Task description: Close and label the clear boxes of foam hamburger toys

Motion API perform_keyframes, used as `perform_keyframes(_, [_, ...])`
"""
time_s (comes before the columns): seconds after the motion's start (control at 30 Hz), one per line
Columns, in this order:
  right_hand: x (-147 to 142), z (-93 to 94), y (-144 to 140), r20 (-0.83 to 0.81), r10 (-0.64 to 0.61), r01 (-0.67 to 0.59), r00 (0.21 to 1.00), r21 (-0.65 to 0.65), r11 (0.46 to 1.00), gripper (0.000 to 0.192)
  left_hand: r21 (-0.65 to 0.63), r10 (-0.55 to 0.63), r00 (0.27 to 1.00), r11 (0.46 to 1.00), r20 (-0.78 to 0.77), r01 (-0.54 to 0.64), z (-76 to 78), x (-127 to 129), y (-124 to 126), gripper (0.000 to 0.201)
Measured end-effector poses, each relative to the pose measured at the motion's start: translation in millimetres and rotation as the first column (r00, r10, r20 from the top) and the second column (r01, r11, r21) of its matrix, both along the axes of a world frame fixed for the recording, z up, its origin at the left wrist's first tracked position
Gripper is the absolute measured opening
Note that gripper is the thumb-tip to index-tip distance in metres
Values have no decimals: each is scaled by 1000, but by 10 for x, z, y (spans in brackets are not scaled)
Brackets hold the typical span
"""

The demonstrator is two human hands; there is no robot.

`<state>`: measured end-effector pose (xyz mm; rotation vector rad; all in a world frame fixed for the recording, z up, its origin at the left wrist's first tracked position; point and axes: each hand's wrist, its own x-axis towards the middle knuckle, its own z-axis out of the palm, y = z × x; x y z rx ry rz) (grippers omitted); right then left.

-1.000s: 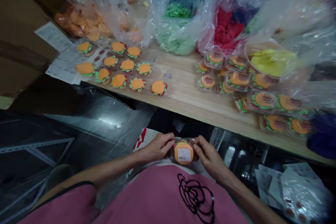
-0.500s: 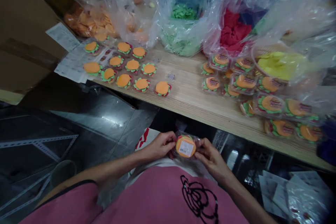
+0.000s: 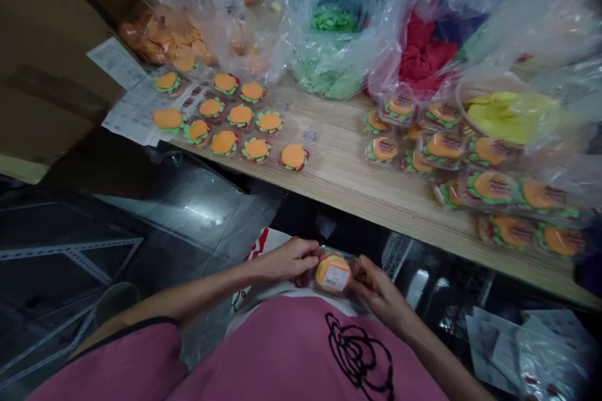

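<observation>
Close to my body, below the table edge, I hold a clear plastic box with a toy burger (image 3: 333, 268) in it. A white barcode label shows on the side facing me. My left hand (image 3: 300, 259) is closed on the box's left side, fingers curled. On the right side, my right hand (image 3: 374, 282) pinches the box between thumb and fingers. Ahead on the wooden table (image 3: 338, 169), several boxed burgers (image 3: 241, 116) without a printed top lie in rows at the left. More boxed burgers with printed tops (image 3: 489, 185) are stacked at the right.
Plastic bags along the back hold orange pieces (image 3: 169, 37), green pieces (image 3: 333, 19) and red pieces (image 3: 423, 53). A basket with yellow sheets (image 3: 510, 116) stands at the right. A cardboard box (image 3: 47, 69) is at the left; printed sheets (image 3: 129, 106) lie beside it.
The boxed burger has tilted slightly in my hands and sits a little lower. Both hands keep their hold, and the view has shifted slightly.
</observation>
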<state>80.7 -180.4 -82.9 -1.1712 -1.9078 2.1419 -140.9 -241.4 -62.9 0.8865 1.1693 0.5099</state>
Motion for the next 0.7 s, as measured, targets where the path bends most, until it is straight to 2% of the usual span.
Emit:
perform_keyframes(0.1, [37,73,84,14,124,-125,992,61,990,21,36,-94,995,995,-33,95,-11,-41,33,9])
perform_keyframes(0.23, [33,183,145,26,145,-148,989,117,982,24,70,-178,983,981,-52,181,5,-67,47,11])
perform_keyframes(0.33, [12,240,164,84,206,-218,975,183,959,25,128,-264,959,953,-100,275,77,-92,86,14])
perform_keyframes(0.4, [3,273,185,112,237,-256,965,216,942,26,216,-334,929,906,-160,364,132,-113,140,20])
perform_keyframes(0.47, [0,303,204,120,267,-289,956,239,927,24,325,-379,885,829,-272,455,169,-128,201,23])
perform_keyframes(0.57, [-5,329,192,127,317,-340,940,263,903,19,394,-371,800,722,-472,568,176,-115,255,24])
perform_keyframes(0.7, [-43,287,92,182,287,-333,941,331,883,16,327,-338,700,702,-629,632,108,-40,196,29])
